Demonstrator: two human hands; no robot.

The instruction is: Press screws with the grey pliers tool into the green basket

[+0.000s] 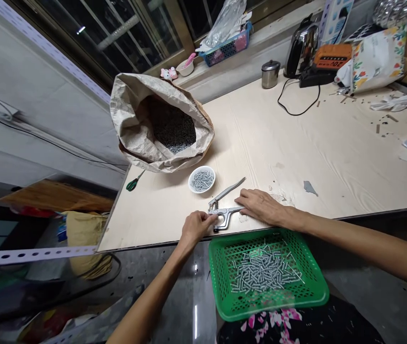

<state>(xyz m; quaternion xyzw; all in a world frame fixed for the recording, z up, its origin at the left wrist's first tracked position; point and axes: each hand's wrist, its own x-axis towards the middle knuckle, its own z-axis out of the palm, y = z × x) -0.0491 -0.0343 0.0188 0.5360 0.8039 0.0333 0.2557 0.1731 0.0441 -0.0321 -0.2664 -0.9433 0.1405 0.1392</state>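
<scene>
Silver hand pliers (227,217) with a small coil spring between their arms lie at the table's front edge, handles pointing right and apart. My left hand (196,226) pinches the pliers near their head, thumb and finger closed there. At the end of the lower handle is my right hand (260,206), its fingers curled against it; the upper handle is free. Behind the pliers stands a white bowl (202,190) of small silvery metal pieces. Below the table edge, a green plastic basket (221,306) holds many small ridged metal pieces, perhaps springs or screws, over the lap.
A large open sack (127,119) of dark metal pieces stands at the back left. Green-handled scissors (132,184) lie beside it. Farther back are a lidded metal cup (270,75), a kettle (301,48), an orange box (332,56) and a cable. Grey scrap (310,188) lies right.
</scene>
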